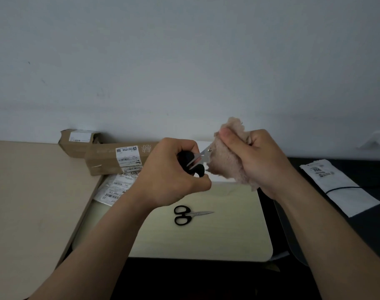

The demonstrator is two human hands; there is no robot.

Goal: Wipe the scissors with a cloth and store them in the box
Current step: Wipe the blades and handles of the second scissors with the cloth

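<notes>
My left hand [171, 169] grips the black handles of a pair of scissors [198, 158], held up above the table with the blades pointing right. My right hand [258, 156] holds a beige cloth [226, 163] bunched around the blade tips, which are hidden inside it. A second pair of black-handled scissors [190, 214] lies shut on the pale board [206, 234] below my hands, blades pointing right. A white box [219, 179] stands behind my hands and is mostly hidden by them.
Two brown cardboard boxes [111, 159] with labels lie at the back left against the wall. White label sheets [113, 189] rest beside them. A white mailer bag [338, 187] and a black cable lie on the dark surface at right.
</notes>
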